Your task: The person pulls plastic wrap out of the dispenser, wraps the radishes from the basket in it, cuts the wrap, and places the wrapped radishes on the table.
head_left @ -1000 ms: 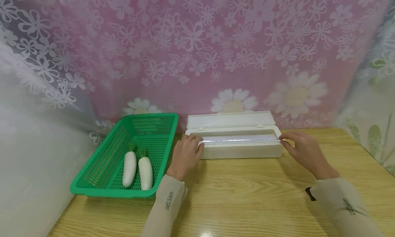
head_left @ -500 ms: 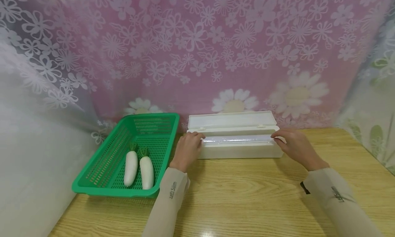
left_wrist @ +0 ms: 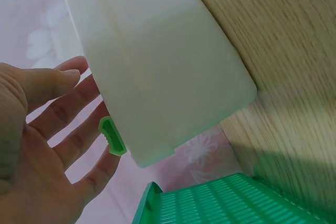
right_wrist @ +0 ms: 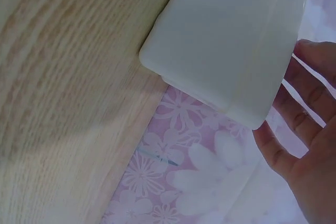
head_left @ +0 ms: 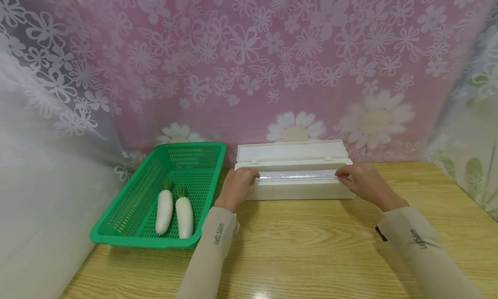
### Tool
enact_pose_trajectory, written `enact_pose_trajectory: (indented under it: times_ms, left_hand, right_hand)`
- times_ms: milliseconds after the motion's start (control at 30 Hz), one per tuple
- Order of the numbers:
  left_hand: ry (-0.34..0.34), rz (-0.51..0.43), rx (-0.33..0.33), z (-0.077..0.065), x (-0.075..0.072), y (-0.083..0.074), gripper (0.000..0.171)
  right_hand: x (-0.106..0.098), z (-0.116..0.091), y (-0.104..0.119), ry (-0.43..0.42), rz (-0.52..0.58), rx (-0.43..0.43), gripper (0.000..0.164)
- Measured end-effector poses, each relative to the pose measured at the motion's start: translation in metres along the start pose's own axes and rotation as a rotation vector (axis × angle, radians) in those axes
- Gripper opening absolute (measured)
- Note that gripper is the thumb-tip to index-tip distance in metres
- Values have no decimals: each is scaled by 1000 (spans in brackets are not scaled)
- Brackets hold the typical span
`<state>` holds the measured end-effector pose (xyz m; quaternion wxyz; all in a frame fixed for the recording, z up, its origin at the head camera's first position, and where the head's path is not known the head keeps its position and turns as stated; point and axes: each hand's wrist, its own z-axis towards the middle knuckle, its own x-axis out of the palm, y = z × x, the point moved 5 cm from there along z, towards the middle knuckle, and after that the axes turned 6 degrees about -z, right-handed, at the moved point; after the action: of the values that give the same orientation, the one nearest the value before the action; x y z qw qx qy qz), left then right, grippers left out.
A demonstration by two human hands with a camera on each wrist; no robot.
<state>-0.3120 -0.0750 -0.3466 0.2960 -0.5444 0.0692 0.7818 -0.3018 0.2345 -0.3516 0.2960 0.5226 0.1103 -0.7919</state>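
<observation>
1 worktop; 1 basket, left edge; 1 open box, back edge; 1 roll inside; left hand, right hand at roll's ends, fingers half-bent, grip can't tell; 2 radishes in basket.

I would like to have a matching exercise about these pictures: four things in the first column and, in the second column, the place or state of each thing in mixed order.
Column 1
1. Two white radishes
2. Hinged lid
3. Roll of plastic wrap
4. Right hand

Column 2
A. Lying lengthwise inside the long white box
B. At the box's end farther from the basket
C. Side by side in the green basket
D. Open, on the box's side nearest the flowered backdrop

Right pairs: 1-C, 2-D, 3-A, 4-B
</observation>
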Motion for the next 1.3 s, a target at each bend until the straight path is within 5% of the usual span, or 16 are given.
enact_pose_trajectory:
  times_ms: [567, 733, 1000, 1300]
  left_hand:
    - [37, -5, -1, 4, 5, 3, 22]
    - [79, -57, -76, 7, 5, 9, 28]
    - [133, -269, -229, 12, 6, 19, 37]
    - [110, -293, -225, 15, 8, 21, 33]
  right_hand:
    - [4, 7, -7, 76, 43, 28, 11]
    - [4, 7, -8, 80, 51, 38, 11]
    - [6, 5, -10, 77, 61, 66, 14]
    - [7, 9, -8, 50, 23, 51, 14]
